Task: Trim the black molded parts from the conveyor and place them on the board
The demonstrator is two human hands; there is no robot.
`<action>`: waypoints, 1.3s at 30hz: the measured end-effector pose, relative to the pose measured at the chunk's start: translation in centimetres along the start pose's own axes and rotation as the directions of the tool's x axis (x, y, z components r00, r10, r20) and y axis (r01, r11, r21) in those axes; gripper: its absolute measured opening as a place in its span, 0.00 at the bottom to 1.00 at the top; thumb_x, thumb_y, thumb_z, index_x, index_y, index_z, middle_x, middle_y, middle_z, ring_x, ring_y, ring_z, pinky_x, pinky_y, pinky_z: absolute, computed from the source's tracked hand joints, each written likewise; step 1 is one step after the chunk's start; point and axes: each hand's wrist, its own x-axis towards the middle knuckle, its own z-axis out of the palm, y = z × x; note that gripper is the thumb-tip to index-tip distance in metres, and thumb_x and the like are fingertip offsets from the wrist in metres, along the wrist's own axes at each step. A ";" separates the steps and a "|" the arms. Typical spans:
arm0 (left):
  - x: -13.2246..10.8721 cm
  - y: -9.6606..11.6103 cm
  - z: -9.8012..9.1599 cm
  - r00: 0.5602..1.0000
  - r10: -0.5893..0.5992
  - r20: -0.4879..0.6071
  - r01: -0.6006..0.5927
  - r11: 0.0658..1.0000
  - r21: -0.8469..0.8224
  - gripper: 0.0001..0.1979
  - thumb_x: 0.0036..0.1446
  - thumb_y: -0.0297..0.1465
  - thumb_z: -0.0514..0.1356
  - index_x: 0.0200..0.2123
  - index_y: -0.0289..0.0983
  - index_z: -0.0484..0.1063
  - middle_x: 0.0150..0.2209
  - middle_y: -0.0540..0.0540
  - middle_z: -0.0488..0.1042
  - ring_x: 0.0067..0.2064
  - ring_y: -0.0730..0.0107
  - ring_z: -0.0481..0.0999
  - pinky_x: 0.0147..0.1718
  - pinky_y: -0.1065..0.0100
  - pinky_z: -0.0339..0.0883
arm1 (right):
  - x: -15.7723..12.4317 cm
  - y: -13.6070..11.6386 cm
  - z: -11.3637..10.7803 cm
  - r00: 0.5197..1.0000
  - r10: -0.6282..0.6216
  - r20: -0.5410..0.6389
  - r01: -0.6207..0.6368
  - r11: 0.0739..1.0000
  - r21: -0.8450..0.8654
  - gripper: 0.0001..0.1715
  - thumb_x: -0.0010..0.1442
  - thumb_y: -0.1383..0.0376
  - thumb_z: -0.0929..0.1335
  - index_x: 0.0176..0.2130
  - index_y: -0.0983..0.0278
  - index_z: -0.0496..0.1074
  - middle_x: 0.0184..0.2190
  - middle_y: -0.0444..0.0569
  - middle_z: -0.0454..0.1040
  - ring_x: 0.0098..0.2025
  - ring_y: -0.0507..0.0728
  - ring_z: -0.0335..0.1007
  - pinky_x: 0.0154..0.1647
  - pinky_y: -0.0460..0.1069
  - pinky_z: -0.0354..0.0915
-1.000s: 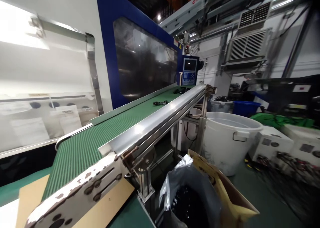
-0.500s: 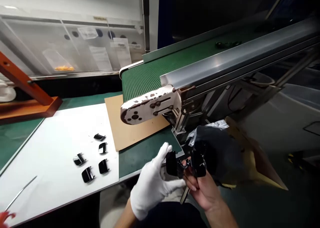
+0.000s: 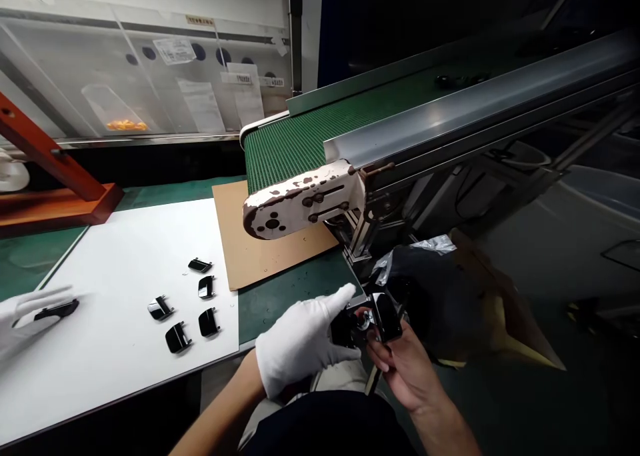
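My left hand (image 3: 305, 339), in a white glove, is closed around the left side of a glossy black part. My bare right hand (image 3: 407, 369) grips the right black part (image 3: 387, 316), its fingers below and behind it. The two parts meet between my hands over the table's front edge, with a shiny round detail between them. A thin, flat strip (image 3: 373, 380) sticks out below my right fingers. Several small black pieces (image 3: 178, 338) lie on the white sheet (image 3: 115, 263) to the left.
A green conveyor belt (image 3: 290, 151) with a metal rail (image 3: 440, 119) stands ahead. Brown cardboard (image 3: 270, 256) lies beneath its end. A dark bag (image 3: 430, 296) is at the right, an orange-brown stand (image 3: 75, 206) at the left. Another person's gloved hand (image 3: 20, 319) holds a black piece (image 3: 57, 309).
My hands have brought the two black parts closer together, and my left fingers have closed in. At the far left, another person's gloved hand has appeared with a black piece; the thin tool is gone from view.
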 end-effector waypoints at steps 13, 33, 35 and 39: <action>-1.2 1.9 1.2 0.993 -0.106 0.050 0.096 0.980 0.173 0.39 0.48 0.32 0.65 0.62 0.39 0.51 0.44 0.42 0.77 0.43 0.53 0.78 0.39 0.62 0.71 | -0.2 -0.5 -0.4 0.998 0.033 0.051 -0.023 0.984 -0.178 0.11 0.37 0.73 0.68 0.27 0.67 0.74 0.16 0.39 0.67 0.12 0.42 0.45 0.10 0.40 0.44; -5.9 -0.5 7.1 0.799 -0.037 -0.600 -0.167 0.945 -0.280 0.46 0.47 0.35 0.68 0.64 0.47 0.46 0.52 0.45 0.74 0.54 0.61 0.73 0.54 0.63 0.69 | -0.4 3.6 1.0 0.925 0.262 0.275 -0.294 0.952 0.082 0.20 0.32 0.57 0.79 0.18 0.62 0.67 0.24 0.39 0.72 0.12 0.40 0.36 0.09 0.40 0.38; -5.5 -0.5 7.8 0.775 -0.075 -0.628 -0.216 0.902 -0.374 0.42 0.50 0.37 0.67 0.63 0.46 0.47 0.53 0.43 0.73 0.54 0.61 0.74 0.53 0.62 0.70 | -0.7 4.2 1.7 0.938 0.225 0.262 -0.259 0.961 0.101 0.21 0.33 0.56 0.79 0.19 0.62 0.68 0.24 0.38 0.71 0.13 0.41 0.37 0.11 0.41 0.41; -5.2 -0.5 8.3 0.759 -0.072 -0.647 -0.293 0.850 -0.439 0.42 0.49 0.37 0.67 0.63 0.45 0.49 0.52 0.43 0.73 0.52 0.60 0.75 0.51 0.62 0.72 | -1.2 4.9 2.5 0.948 0.203 0.244 -0.227 0.971 0.076 0.23 0.33 0.50 0.78 0.18 0.60 0.68 0.17 0.38 0.63 0.14 0.46 0.43 0.14 0.43 0.48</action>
